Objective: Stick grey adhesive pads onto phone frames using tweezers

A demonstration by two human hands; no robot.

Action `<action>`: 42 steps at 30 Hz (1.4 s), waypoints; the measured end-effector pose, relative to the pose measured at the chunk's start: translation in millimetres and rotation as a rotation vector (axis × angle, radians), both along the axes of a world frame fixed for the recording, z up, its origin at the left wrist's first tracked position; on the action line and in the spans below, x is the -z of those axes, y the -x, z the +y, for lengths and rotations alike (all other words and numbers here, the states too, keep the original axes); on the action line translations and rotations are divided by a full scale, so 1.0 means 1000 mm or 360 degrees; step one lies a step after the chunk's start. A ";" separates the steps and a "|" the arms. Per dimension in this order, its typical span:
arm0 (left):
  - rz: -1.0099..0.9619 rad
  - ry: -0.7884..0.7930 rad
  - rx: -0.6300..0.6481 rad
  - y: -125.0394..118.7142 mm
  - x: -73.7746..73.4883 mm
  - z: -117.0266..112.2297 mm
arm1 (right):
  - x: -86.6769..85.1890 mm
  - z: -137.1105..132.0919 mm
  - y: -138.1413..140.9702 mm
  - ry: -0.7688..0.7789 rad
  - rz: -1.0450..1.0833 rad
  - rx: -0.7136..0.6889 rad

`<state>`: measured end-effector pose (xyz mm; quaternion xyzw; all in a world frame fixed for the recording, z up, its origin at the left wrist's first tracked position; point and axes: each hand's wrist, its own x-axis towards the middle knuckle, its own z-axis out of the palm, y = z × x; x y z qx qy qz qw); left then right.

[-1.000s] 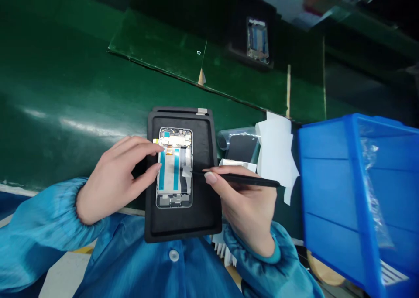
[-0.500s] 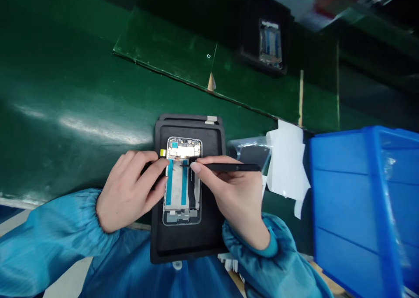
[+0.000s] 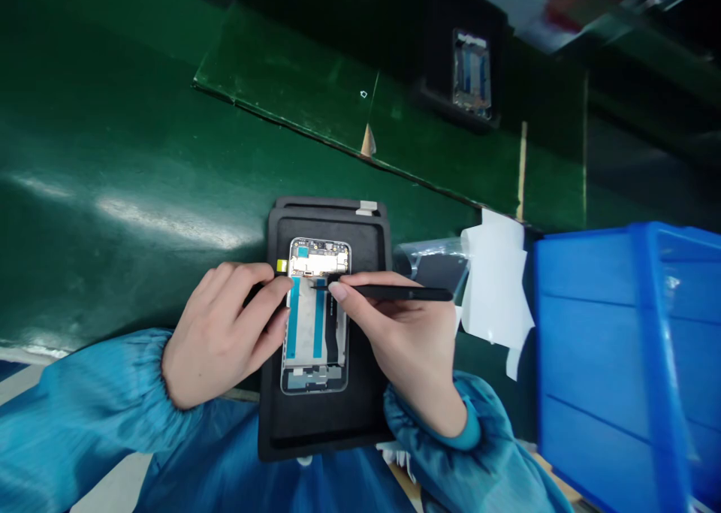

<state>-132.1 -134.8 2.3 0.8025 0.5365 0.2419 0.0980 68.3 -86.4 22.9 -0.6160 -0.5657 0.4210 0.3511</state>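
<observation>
Right hand (image 3: 414, 344) has its fingers pinching black tweezers (image 3: 397, 294), tip right over the phone frame (image 3: 307, 321), dead center in a black tray (image 3: 315, 426). Left hand (image 3: 222, 333) has fingers pressed together at the frame's 9 o'clock edge.

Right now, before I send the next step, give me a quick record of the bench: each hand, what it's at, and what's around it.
left hand: fingertips at the left edge of the open smartphone
right hand: holds black tweezers, tip over the phone's upper middle
under phone: black tray
to the right: white sheet, blue plastic bin
surface: green bench mat
</observation>
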 end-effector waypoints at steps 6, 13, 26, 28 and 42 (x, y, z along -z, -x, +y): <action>0.0023 -0.0014 0.0004 0.000 -0.001 0.000 | 0.000 0.000 0.001 -0.0022 -0.0021 -0.0012; 0.0051 0.0001 0.0009 0.000 -0.001 0.000 | 0.003 -0.001 -0.002 -0.0039 -0.0018 -0.0019; 0.0140 -0.0030 0.0050 0.000 -0.003 0.001 | 0.005 -0.002 -0.003 -0.0049 -0.0026 -0.0054; 0.0233 -0.0051 0.0079 -0.001 -0.004 0.002 | 0.005 -0.002 -0.003 -0.0049 -0.0027 -0.0058; 0.0657 -0.0048 0.0246 -0.005 -0.019 0.006 | -0.005 -0.012 -0.019 -0.0068 -0.0025 0.0204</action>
